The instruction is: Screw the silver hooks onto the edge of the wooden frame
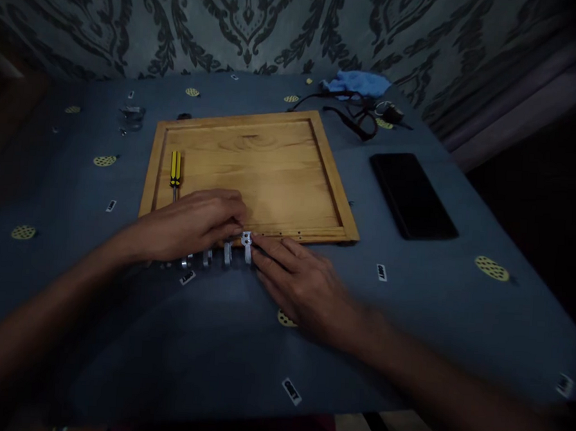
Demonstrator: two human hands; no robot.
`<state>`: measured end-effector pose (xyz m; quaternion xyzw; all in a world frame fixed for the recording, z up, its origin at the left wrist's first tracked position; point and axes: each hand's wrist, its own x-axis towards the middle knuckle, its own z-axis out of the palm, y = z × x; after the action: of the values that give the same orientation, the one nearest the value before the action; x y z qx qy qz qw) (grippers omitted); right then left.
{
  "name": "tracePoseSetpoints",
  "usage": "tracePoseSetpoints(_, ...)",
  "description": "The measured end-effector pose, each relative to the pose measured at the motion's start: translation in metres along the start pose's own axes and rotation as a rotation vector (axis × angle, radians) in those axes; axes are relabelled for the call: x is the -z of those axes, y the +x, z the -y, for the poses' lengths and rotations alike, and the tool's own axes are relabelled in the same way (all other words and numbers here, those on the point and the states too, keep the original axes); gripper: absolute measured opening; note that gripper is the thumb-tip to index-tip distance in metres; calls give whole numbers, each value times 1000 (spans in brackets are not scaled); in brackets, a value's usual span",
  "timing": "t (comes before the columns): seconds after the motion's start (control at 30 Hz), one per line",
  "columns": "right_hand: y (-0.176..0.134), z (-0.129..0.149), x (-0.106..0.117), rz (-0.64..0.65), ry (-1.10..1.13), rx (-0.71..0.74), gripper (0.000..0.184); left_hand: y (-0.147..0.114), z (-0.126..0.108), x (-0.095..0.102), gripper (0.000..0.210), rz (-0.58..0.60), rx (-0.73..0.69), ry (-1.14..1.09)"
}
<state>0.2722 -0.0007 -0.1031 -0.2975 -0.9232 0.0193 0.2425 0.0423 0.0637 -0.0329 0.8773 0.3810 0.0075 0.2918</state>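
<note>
A shallow wooden frame with a panel [271, 169] lies on the cloth-covered table, its near rail towards me. A silver metal hook [247, 240] with two holes sits at that rail, and the fingers of my right hand [308, 284] hold it from the right. My left hand [198, 220] reaches over the rail from the left, thumb and fingers pinched close to the hook; whatever they hold is hidden. Several similar metal hooks [227, 253] hang along the rail under my left hand. A yellow-and-black screwdriver [175, 169] lies on the panel, its tip hidden behind my left hand.
Right of the frame lies a black phone or tablet [412, 195]. Eyeglasses [355, 124] and a crumpled blue cloth [357, 83] are at the back right. More small metal pieces [131, 117] lie at the back left. Small dark holes dot the near rail.
</note>
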Motion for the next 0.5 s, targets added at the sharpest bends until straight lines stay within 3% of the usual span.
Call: tracePoseSetpoints(0.5,-2,-1,-1,-13,17,10,29,5,5,-3,20,-15,-45,58)
